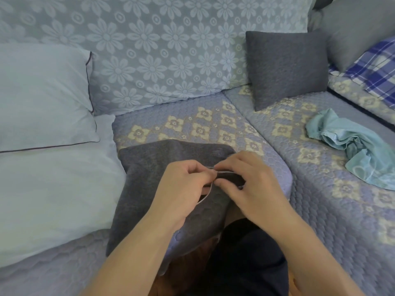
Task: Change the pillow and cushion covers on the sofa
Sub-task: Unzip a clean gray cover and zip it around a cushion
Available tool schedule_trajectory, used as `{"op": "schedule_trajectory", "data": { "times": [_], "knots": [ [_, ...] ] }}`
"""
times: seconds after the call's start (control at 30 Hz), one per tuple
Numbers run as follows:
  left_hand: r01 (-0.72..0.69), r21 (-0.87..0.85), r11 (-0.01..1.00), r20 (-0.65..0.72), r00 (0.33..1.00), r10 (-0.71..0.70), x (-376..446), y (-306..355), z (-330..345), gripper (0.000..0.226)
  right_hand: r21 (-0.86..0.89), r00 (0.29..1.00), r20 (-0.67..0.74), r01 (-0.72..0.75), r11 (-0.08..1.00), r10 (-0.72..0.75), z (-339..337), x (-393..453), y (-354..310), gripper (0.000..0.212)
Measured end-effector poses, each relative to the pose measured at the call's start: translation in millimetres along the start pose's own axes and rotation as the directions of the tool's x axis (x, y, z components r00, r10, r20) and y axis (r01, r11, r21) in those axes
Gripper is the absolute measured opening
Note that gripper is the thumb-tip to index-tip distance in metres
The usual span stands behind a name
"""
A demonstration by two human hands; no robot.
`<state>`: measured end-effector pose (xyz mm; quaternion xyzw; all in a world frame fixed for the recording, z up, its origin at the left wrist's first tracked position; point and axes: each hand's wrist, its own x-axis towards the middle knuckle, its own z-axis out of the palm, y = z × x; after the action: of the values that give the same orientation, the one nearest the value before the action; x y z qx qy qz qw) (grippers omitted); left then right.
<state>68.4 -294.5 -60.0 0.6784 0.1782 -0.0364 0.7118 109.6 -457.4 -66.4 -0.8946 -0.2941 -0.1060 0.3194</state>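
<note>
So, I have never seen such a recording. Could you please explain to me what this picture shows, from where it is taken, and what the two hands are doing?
There is no machine here. A person wears a camera on the head, so the single picture looks forward and down at their own two bare hands.

The left hand and the right hand meet over a dark grey cushion cover lying on the sofa seat. Both pinch its open edge, where a thin pale strip shows, probably the zip.

Around them: two pale blue pillows stacked on the left, another grey cushion leaning upright against the sofa back, and a crumpled light blue cloth on the right seat, possibly a removed cover.

A checked cloth lies at the far right.
</note>
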Motion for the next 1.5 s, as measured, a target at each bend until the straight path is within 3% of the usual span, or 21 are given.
{"op": "schedule_trajectory", "data": {
  "times": [0.1,0.17,0.27,0.37,0.47,0.53,0.6,0.7,0.77,0.97,1.13,1.3,1.5],
  "knots": [
    [-0.013,-0.066,0.998,0.01,1.0,0.014,-0.6,-2.0,2.7,0.017,0.04,0.99,-0.131,-0.048,0.998,0.053,14.3,0.7,-7.3,0.011],
    [-0.036,-0.092,0.995,0.016,0.999,0.038,-1.2,-6.3,3.5,0.018,0.148,0.969,-0.171,-0.153,0.977,0.177,15.1,0.9,-8.9,0.008],
    [-0.131,0.021,0.991,0.011,0.991,0.131,-2.4,-14.3,3.7,0.035,0.261,0.921,-0.125,-0.329,0.908,0.37,12.0,0.3,-13.5,0.01],
    [-0.222,0.112,0.969,-0.03,0.974,0.226,-2.3,-15.4,8.6,0.031,0.265,0.897,-0.151,-0.367,0.891,0.415,18.3,-2.3,-20.0,0.012],
    [-0.335,0.375,0.864,-0.027,0.928,0.372,-3.5,-18.4,16.7,0.04,0.202,0.869,-0.235,-0.396,0.896,0.436,26.3,-4.9,-17.4,0.012],
    [-0.337,0.499,0.798,-0.03,0.914,0.404,-5.2,-23.9,16.8,0.045,0.203,0.824,-0.342,-0.405,0.891,0.452,21.1,-4.2,-6.2,0.011],
    [-0.294,0.502,0.813,-0.015,0.937,0.348,-4.2,-28.4,10.1,0.043,0.231,0.785,-0.382,-0.429,0.873,0.487,9.2,-0.8,9.1,0.012],
    [-0.22,0.442,0.87,0.075,0.975,0.209,0.2,-26.6,-6.0,0.033,0.412,0.748,-0.275,-0.476,0.777,0.604,-3.8,3.7,28.6,0.012],
    [-0.182,0.497,0.849,0.119,0.983,0.141,3.0,-24.6,-18.0,0.02,0.52,0.721,-0.228,-0.478,0.708,0.654,-6.1,5.1,34.1,0.011],
    [-0.076,0.661,0.747,0.146,0.989,-0.028,4.2,-19.2,-52.9,0.007,0.513,0.766,-0.181,-0.461,0.724,0.617,-4.6,3.9,34.1,0.01],
    [-0.033,0.689,0.724,0.28,0.933,-0.224,7.0,-30.7,-56.4,0.02,0.537,0.757,-0.175,-0.463,0.705,0.63,-4.8,4.9,35.0,0.009],
    [-0.082,0.691,0.718,0.342,0.913,-0.225,12.5,-55.3,-35.5,0.045,0.547,0.765,-0.164,-0.455,0.703,0.623,-7.1,6.4,32.0,0.008],
    [0.094,0.899,0.428,-0.039,0.99,-0.135,18.9,-72.0,-64.7,0.048,0.508,0.763,-0.205,-0.452,0.733,0.613,-11.7,7.4,34.0,0.008]
  ]
}}
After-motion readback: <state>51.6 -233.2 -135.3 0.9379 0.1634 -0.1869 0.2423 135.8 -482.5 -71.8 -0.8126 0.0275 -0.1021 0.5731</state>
